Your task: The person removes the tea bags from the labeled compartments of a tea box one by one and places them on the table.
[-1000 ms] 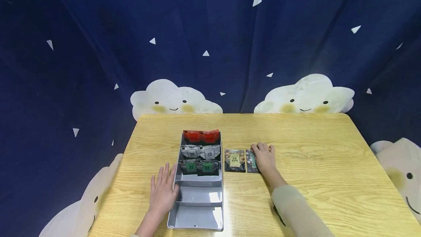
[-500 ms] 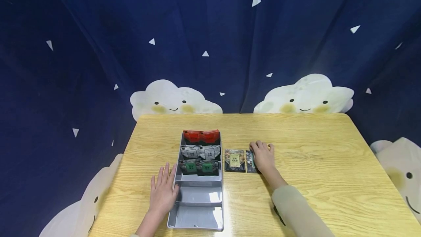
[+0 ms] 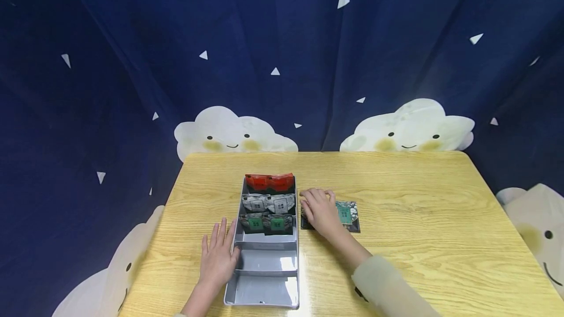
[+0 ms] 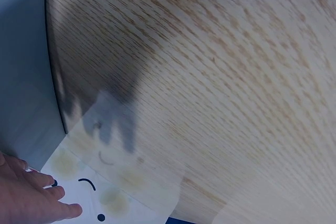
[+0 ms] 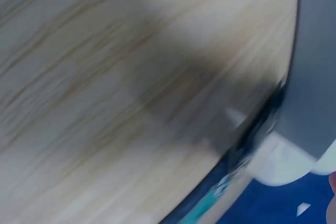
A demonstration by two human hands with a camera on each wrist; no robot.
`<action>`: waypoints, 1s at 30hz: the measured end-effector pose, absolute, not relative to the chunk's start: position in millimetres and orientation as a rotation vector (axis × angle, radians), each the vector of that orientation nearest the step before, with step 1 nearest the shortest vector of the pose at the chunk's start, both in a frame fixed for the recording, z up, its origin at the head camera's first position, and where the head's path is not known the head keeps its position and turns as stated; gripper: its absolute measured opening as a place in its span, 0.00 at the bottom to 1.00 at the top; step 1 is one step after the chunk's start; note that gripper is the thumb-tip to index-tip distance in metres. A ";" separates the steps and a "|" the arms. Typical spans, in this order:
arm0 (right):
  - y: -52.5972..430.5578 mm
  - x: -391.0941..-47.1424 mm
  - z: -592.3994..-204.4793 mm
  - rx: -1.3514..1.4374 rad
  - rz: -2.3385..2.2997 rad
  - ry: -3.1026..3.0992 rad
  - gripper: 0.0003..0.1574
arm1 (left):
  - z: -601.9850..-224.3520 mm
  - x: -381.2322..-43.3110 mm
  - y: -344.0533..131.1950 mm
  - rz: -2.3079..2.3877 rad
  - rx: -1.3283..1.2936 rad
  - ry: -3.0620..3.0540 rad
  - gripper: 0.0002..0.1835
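Note:
My left hand [image 3: 219,258] lies with fingers straight along the left wall of a long grey divided tray [image 3: 266,302], its thumb at the rim. In the left wrist view its fingers [image 4: 52,198] touch or nearly touch the tray's side. My right hand [image 3: 320,213] hovers over a dark square packet [image 3: 305,224], covering most of it, with fingers loosely bent and nothing seen gripped. Just right of that hand, a dark packet with a green label [image 3: 346,215] lies flat on the table. The right wrist view is blurred and barely shows the hand.
Inside the tray, two red packets [image 3: 270,182] stand in the far compartment, with two silver-grey packets [image 3: 269,204] and two green-labelled packets [image 3: 266,223] in the compartments before it. The two nearest compartments hold nothing. A wooden table [image 3: 423,229] extends right; a dark blue curtain [image 3: 282,28] hangs behind.
My right hand has moved left, off the green-labelled packet and over the packet with the yellow label. The green-labelled packet is now uncovered. My left hand and the tray stay put.

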State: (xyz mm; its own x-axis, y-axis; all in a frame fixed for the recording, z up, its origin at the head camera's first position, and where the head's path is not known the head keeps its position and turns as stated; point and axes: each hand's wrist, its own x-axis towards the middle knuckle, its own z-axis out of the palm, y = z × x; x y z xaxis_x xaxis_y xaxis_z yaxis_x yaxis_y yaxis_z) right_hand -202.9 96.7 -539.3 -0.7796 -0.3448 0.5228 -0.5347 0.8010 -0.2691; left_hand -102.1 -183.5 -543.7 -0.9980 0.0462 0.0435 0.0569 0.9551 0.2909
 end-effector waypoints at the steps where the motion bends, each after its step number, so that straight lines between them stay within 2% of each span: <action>1: 91.6 -199.8 -537.4 0.691 0.570 -2.524 0.14 | -543.5 -102.0 -183.5 -0.461 -0.079 -3.071 0.33; 14: 57.1 -177.8 -533.0 0.928 0.469 -2.643 0.22 | -543.6 -102.2 -182.7 -0.467 -0.078 -3.089 0.34; 25: 46.9 -178.2 -537.4 0.962 0.426 -2.551 0.08 | -540.6 -101.3 -182.7 -0.479 -0.070 -3.090 0.34; 30: 46.0 -178.6 -538.3 0.972 0.417 -2.523 0.07 | -539.5 -101.9 -182.2 -0.473 -0.064 -3.095 0.34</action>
